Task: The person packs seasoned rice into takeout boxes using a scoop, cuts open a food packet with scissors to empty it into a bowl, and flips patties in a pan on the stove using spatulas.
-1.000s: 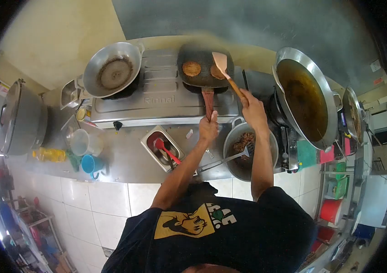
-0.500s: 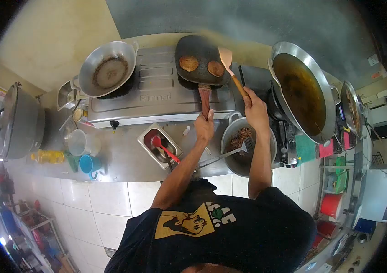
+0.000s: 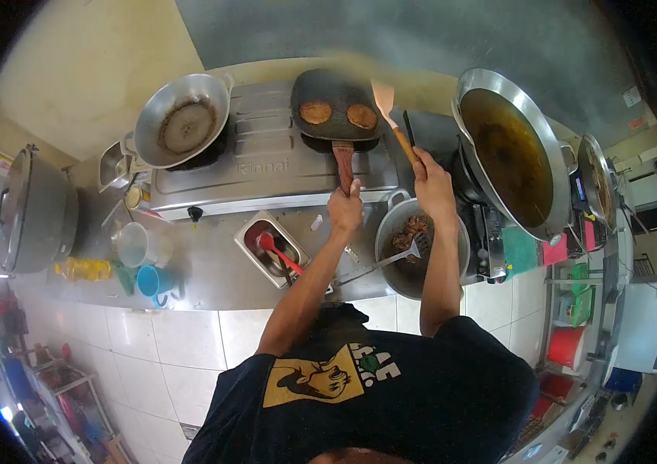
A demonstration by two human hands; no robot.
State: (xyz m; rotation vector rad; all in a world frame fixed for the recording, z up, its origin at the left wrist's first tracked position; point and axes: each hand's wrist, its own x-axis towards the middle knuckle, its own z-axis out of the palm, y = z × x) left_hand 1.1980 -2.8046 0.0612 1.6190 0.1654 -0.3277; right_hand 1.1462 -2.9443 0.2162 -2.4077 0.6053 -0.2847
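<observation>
My left hand [image 3: 345, 209] is wrapped round the reddish-brown handle of a dark square frying pan [image 3: 336, 87] over the stove's right burner. Two browned patties [image 3: 315, 113] lie side by side in the pan. In my right hand [image 3: 435, 189] is a spatula [image 3: 383, 97] with a pale pinkish head and a wooden handle, its head raised just right of the pan, apart from the patties. Below my forearms stand a steel tray [image 3: 249, 241] holding a red utensil, and a grey pot [image 3: 461, 263] with dark cooked pieces and a slotted turner [image 3: 413, 250].
A large wok of brown oil [image 3: 510, 155] stands close to my right arm. On the stove's left burner sits a scorched aluminium wok [image 3: 187, 127]. Along the counter's left are a blue mug [image 3: 152, 281], a bottle of yellow oil [image 3: 85, 269] and a big lidded pot [image 3: 34, 209].
The frying pan, with the patties in it, has shifted slightly left, and its tilt looks a little different. My left hand moved with it. The spatula has stayed almost still.
</observation>
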